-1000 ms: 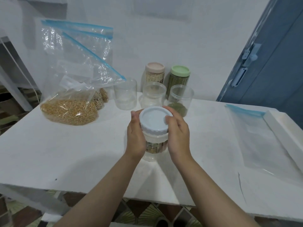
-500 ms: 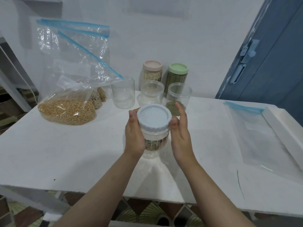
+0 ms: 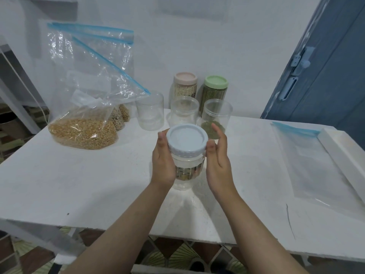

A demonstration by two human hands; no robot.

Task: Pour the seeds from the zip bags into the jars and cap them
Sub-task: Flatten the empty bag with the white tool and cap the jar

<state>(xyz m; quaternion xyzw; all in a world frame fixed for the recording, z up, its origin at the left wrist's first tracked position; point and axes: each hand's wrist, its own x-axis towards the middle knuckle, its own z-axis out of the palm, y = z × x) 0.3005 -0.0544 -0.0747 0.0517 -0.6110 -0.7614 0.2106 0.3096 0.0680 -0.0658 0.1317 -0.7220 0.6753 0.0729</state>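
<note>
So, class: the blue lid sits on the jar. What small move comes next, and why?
Probably close the right hand back onto the blue lid and twist again: its fingers are straight beside the lid, while the left hand grips the jar.

a capped jar [image 3: 186, 167] is standing at the middle of the table [image 3: 79, 186], between the left hand [image 3: 163, 167] and right hand [image 3: 218, 165]. behind it three open jars [image 3: 184, 111] are sitting in a row, with two capped jars [image 3: 214, 91] behind those. seed bags [image 3: 85, 107] are leaning at the far left, and an empty bag [image 3: 316, 165] is lying flat at the right.

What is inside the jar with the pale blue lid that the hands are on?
Through the jar wall, mixed yellowish seeds show low down. The pale blue lid and the left hand hide the rest, so the fill level is unclear.
</note>
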